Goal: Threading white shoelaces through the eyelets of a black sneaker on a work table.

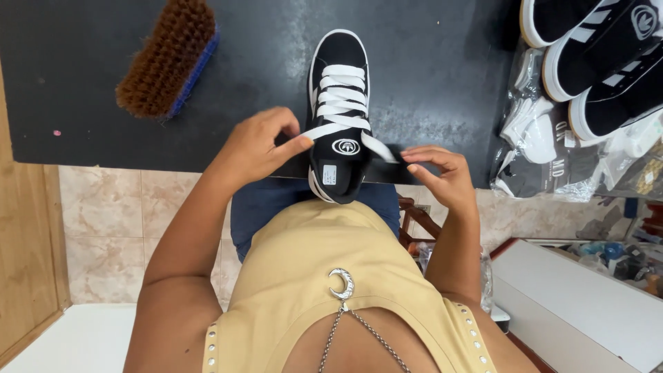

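Observation:
A black sneaker (338, 55) with wide white laces (341, 90) lies on a black table top (428, 76), its toe pointing away from me and its heel over the near edge. My left hand (259, 145) pinches the left lace end beside the tongue. My right hand (442, 173) holds the right lace end, pulled out to the side at the table's edge. Both hands sit level with the shoe's tongue.
A brown bristle brush (166, 59) with a blue back lies at the table's far left. Several more black-and-white sneakers (601, 48) and clear plastic bags (545, 145) are piled at the right. A white box (587, 304) stands on the floor at lower right.

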